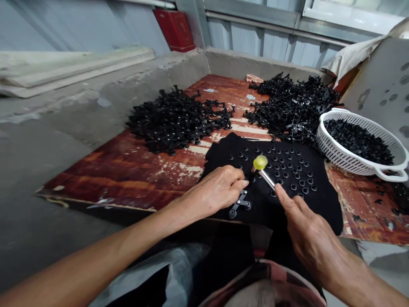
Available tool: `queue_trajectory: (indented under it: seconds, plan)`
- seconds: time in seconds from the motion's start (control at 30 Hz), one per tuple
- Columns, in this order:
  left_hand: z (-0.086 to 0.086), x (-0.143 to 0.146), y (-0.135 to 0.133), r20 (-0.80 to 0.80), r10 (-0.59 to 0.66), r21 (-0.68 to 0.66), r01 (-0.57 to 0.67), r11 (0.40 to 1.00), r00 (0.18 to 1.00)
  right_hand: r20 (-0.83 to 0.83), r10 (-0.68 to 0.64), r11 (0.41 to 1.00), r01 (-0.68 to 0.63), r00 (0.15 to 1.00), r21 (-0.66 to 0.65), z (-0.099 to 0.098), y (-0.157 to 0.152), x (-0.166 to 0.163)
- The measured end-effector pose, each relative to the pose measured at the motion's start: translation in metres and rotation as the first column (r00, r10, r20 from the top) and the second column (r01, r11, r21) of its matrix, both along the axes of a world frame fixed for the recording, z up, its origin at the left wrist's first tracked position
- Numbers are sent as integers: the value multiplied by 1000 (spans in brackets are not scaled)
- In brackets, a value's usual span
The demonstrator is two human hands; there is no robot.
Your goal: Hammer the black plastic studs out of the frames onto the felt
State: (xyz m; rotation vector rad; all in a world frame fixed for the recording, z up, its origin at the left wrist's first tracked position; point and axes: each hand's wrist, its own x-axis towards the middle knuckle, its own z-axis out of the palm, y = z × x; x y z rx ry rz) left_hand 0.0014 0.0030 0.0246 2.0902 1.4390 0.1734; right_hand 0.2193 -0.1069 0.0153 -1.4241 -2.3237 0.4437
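A black cloth (pixel 322 204) lies on the worn red board, dotted with several small black round caps. My right hand (pixel 303 226) is closed on a small hammer (pixel 263 169) with a metal shaft and a yellow-green head, which points down onto the cloth. My left hand (pixel 220 187) rests on the cloth with its fingers pinched together over a black cross-shaped plastic part (pixel 240 204); what the fingertips grip is hidden.
Two heaps of black plastic parts lie at the back, one at the left (pixel 177 119) and one at the right (pixel 292 104). A white basket (pixel 348 160) of black caps stands at the right. A concrete ledge (pixel 96 98) borders the board (pixel 128 170).
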Motion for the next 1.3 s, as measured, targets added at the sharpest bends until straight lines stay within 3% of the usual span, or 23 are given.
queue_trajectory:
  seconds: [0.2,0.33,0.5,0.57,0.63,0.83,0.93,1.03,1.13,1.2,1.3]
  plan:
    - [2,1,-1,25,5,-11,-4,1000,1000,-13,-36,989,37,999,140,0,-5,-1]
    - [0,1,-1,26,15,-16,-14,1000,1000,47,-1,999,-2,999,54,0,-2,-2]
    - [-7,-3,2,52,28,-69,-24,997,998,-275,-48,976,103,960,191,0,-9,-5]
    - [-8,-5,2,64,24,-77,-19,997,998,-316,-34,973,104,948,206,0,-12,-8]
    - [-8,-4,2,67,23,-70,-18,997,997,-280,-10,981,63,960,181,-2,-13,-9]
    - [-6,1,1,95,88,-96,-79,992,992,70,-54,998,51,996,45,-12,-5,-3]
    - [0,-6,-3,224,207,-257,-148,955,952,-116,-53,998,57,992,36,-15,-8,1]
    - [12,-27,-8,405,334,-405,-160,900,851,-316,-79,991,109,945,76,-18,-18,4]
    - [20,-48,-10,476,423,-458,-194,868,771,-431,-178,984,173,885,-50,-23,-26,3]
    - [20,-55,-11,444,411,-439,-207,874,796,-504,-278,960,215,817,-181,-25,-26,-1]
    - [16,-49,-18,339,209,-384,-68,921,917,-591,-387,912,199,708,-358,-23,-17,-13]
